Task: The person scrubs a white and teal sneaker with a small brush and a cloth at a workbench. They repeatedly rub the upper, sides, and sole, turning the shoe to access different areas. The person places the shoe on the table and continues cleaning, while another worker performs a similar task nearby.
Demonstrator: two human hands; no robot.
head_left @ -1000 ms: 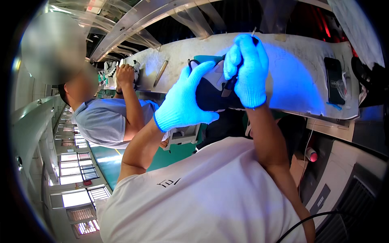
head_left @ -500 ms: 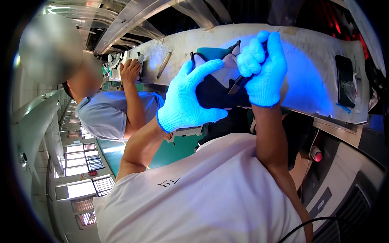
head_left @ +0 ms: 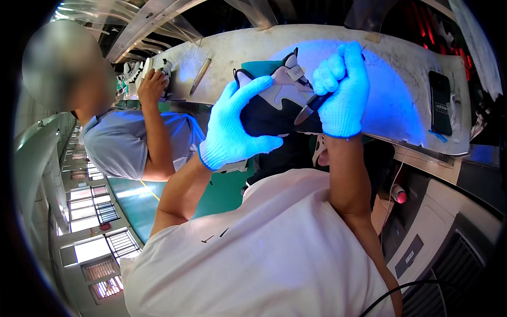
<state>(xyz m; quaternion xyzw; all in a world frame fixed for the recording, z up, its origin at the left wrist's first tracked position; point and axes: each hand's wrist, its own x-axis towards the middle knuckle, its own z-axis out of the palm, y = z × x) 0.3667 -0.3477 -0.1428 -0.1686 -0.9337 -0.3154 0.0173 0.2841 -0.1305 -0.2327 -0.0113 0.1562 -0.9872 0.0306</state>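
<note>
Daylight comes through the windows (head_left: 95, 248) low at the far left, where the picture bends toward its rim. Next along, a co-worker in a pale blue shirt (head_left: 127, 142) sits at the same long grey workbench (head_left: 237, 53), one bare hand (head_left: 152, 84) raised to a white shoe (head_left: 138, 70) lying on the bench top. Just beside that, a slim pencil-like tool (head_left: 200, 70) lies loose on the surface.

Toward the middle, the person's left hand (head_left: 235, 124), in a light blue knitted glove, is wrapped firmly round a black and white shoe (head_left: 274, 103), thumb stretched along the lower side and fingers over the top. The shoe is held up in the air in front of the bench, above the person's white shirt (head_left: 264, 248), and lit by a bluish glow that also spreads across the bench behind it.

The right hand (head_left: 342, 92), gloved the same way, is closed in a fist round a dark-handled tool (head_left: 310, 105); its pale tip rests against the side of the shoe.

Further right, a flat black object (head_left: 439, 103) lies on the bench, well apart from the hands. Below it, a small red-capped item (head_left: 400, 194) sits near a grey machine housing (head_left: 449, 238) at the lower right
</note>
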